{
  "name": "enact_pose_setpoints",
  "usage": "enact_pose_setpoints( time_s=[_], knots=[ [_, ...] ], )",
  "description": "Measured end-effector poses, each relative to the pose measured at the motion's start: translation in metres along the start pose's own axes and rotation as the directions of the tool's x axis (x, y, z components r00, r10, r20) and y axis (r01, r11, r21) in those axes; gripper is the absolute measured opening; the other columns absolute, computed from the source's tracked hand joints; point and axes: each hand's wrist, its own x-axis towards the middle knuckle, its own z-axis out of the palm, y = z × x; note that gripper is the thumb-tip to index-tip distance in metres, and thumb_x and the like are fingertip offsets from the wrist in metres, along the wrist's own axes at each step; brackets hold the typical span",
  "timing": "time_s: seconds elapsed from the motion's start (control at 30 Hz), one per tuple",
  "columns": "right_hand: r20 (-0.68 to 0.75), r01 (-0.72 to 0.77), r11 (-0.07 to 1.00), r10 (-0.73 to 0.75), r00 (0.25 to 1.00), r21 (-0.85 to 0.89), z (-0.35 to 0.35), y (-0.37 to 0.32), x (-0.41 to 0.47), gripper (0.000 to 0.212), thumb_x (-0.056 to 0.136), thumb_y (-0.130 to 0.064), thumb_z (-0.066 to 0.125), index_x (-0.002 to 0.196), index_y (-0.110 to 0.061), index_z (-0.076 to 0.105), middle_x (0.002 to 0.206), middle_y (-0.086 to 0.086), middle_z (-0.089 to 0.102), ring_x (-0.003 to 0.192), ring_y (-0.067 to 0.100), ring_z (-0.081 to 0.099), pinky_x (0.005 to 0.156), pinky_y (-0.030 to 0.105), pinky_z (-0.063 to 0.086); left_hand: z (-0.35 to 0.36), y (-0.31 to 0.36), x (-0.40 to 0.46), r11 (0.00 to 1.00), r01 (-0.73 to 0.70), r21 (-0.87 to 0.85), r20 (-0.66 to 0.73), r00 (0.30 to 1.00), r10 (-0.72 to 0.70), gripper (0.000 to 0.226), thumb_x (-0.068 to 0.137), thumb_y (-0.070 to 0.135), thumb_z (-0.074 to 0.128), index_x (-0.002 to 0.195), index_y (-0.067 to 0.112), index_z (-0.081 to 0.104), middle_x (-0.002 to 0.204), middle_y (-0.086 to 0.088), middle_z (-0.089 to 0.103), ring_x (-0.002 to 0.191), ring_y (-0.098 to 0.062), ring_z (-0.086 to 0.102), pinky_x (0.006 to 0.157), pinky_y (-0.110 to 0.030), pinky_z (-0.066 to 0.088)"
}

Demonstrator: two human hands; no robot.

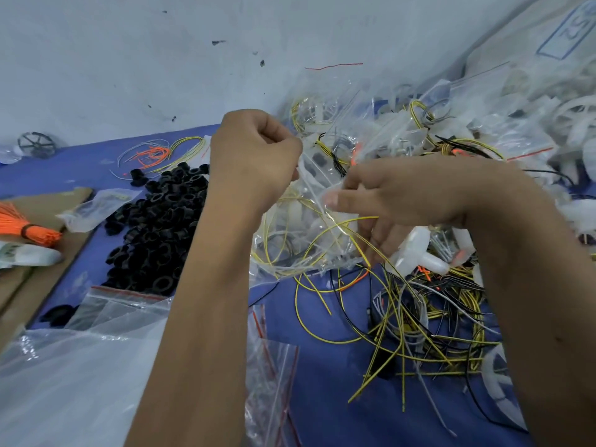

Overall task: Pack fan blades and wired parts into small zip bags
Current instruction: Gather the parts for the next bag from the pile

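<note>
Head view looks down on a blue work surface (322, 398) crowded with parts. Both hands meet over its middle, holding a small clear zip bag (309, 227) above the surface. The left hand (254, 159) has its fingers curled tight, pinching the bag's top edge at the left. The right hand (396, 198) grips the same edge from the right, forefinger stretched along the plastic; its lower fingers are partly hidden behind the bag, so how they lie cannot be told. Inside the bag show loops of yellow wire (325, 240) and something whitish, too blurred through the plastic to name.

Just under and to the right of the bag lies a tangle of loose wires (429, 327), yellow, black and grey, with white plastic fan parts (425, 253) at its upper edge. Behind the hands, against the pale wall (129, 59), a heap of filled zip bags (435, 133) rises toward the right. To the left of the left forearm sits a pile of black rings (158, 227), and beyond it a few orange and yellow wire pieces (161, 153). Empty zip bags with red seal strips (271, 366) lie near the bottom, partly covered by the left forearm. A bundle of orange ties (25, 225) rests on cardboard (48, 253) at the far left.
</note>
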Motion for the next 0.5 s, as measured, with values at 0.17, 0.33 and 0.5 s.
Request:
enact_pose_setpoints(
  time_s=[0.17,0.33,0.5],
  knots=[
    [0.053,0.059,0.995,-0.055,0.997,-0.075,0.004,-0.003,-0.001,0.033,0.093,-0.008,0.065,0.114,-0.015,0.041,0.081,0.01,0.079,0.072,0.027,0.078,0.065,0.037,0.063,0.001,0.001,-0.001,1.0,-0.012,0.002,-0.001,1.0,0.012,0.015,0.081,0.005,0.062,0.069,0.013,0.064,0.048,0.003,0.062,0.043,-0.007,0.061,0.052,-0.022,0.045],
    [0.086,0.083,0.994,-0.077,0.993,-0.071,-0.002,-0.002,-0.011,0.049,0.085,-0.012,0.078,0.115,-0.022,0.039,0.079,0.011,0.078,0.062,0.025,0.075,0.054,0.026,0.057,0.0,-0.001,0.0,1.0,-0.013,0.0,-0.011,1.0,0.013,0.015,0.082,0.005,0.063,0.069,0.012,0.064,0.054,-0.001,0.063,0.043,-0.008,0.061,0.049,-0.021,0.044],
    [0.083,0.123,0.991,-0.119,0.989,-0.055,-0.019,0.006,-0.025,0.039,0.084,-0.01,0.08,0.112,-0.015,0.052,0.08,0.012,0.078,0.067,0.027,0.076,0.05,0.023,0.056,-0.004,-0.001,0.001,1.0,-0.016,0.014,-0.024,1.0,0.016,0.012,0.083,0.005,0.063,0.072,0.01,0.065,0.055,-0.003,0.064,0.043,-0.008,0.061,0.05,-0.021,0.044]
  ],
)
